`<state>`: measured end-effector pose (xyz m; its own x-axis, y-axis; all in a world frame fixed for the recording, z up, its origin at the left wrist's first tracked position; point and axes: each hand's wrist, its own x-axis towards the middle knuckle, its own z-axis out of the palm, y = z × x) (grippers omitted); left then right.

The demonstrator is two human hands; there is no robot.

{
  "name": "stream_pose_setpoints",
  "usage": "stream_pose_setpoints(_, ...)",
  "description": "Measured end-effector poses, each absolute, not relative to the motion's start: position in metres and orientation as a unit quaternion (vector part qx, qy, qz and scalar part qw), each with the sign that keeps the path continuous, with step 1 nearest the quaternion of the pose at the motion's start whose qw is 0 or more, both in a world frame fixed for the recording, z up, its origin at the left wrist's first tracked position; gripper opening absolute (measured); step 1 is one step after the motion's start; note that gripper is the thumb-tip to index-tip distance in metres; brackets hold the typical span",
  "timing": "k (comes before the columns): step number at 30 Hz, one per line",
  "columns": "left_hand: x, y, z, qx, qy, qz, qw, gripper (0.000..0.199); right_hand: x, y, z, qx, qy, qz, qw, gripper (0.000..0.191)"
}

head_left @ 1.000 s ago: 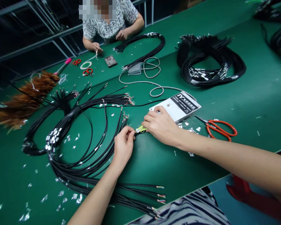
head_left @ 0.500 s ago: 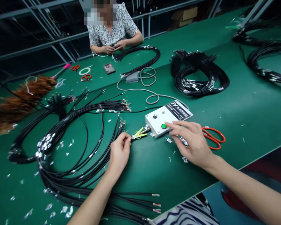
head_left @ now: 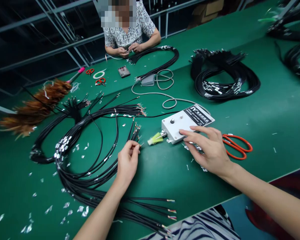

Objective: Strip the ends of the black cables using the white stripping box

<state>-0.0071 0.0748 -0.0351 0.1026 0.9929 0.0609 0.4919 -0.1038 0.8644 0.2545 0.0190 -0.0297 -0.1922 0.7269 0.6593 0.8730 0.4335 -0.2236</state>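
My left hand [head_left: 129, 160] pinches the end of a black cable, and a thin wire tip [head_left: 142, 145] pokes out past the fingertips. Just right of that tip, apart from it, a yellow-green clip [head_left: 155, 138] sits on the shaft of a white control box [head_left: 176, 125]; the clip looks smeared. My right hand [head_left: 207, 146] rests at the box's front edge with its fingers apart and holds nothing. Its index fingertip touches the round button [head_left: 181, 132], which looks dark. Black cables [head_left: 90, 180] with bared coloured wire ends curve around my left forearm.
Orange-handled scissors [head_left: 237, 146] lie right of the box. A grey pedal-like unit [head_left: 148, 80] has a looped cord. Coiled black cables [head_left: 225, 80] lie behind. A feather duster [head_left: 40, 106] and foil scraps [head_left: 83, 210] are at left. Across the table [head_left: 277, 110] sits a person [head_left: 130, 33].
My left hand has drawn the wire tip back from the clip. The clip's arms, spread before, now look blurred together. The button's green light no longer shows. The whole view has shifted.
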Motion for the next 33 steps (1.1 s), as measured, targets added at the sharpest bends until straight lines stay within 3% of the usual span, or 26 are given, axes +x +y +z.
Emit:
stream_pose_setpoints(4, -0.023, 0.093, -0.029, 0.650, 0.592, 0.400, 0.260, 0.014, 0.234, -0.002, -0.026, -0.480, -0.789, 0.055, 0.379, 0.014)
stream_pose_setpoints(8, -0.041, 0.127, -0.033, 0.676, 0.625, 0.370, 0.126, 0.012, 0.216, -0.030, -0.025, -0.407, -0.822, 0.256, 0.305, 0.006)
stream_pose_setpoints(13, -0.043, 0.140, -0.040, 0.707, 0.625, 0.323, 0.072, 0.011, 0.203, -0.048, -0.034, -0.389, -0.837, 0.274, 0.271, 0.007)
stream_pose_setpoints(17, -0.028, 0.092, -0.018, 0.759, 0.558, 0.334, 0.042, 0.011, 0.198, -0.042, -0.034, -0.410, -0.818, 0.277, 0.293, 0.015)
stream_pose_setpoints(20, -0.010, 0.040, 0.003, 0.865, 0.402, 0.228, 0.195, 0.010, 0.197, -0.027, -0.026, -0.449, -0.778, 0.303, 0.319, 0.011)
stream_pose_setpoints(23, 0.002, 0.010, 0.010, 0.841, 0.415, 0.142, 0.318, 0.010, 0.195, -0.011, -0.021, -0.482, -0.723, 0.335, 0.366, 0.009)
stream_pose_setpoints(26, 0.002, 0.008, 0.005, 0.736, 0.484, 0.169, 0.441, 0.014, 0.192, -0.002, -0.022, -0.487, -0.679, 0.367, 0.408, 0.005)
stream_pose_setpoints(28, 0.000, 0.013, -0.001, 0.667, 0.509, 0.200, 0.507, 0.018, 0.191, -0.001, -0.025, -0.490, -0.657, 0.377, 0.431, 0.013)
stream_pose_setpoints(33, -0.003, 0.015, -0.007, 0.603, 0.515, 0.247, 0.556, 0.021, 0.189, -0.005, -0.029, -0.493, -0.641, 0.366, 0.461, 0.024)
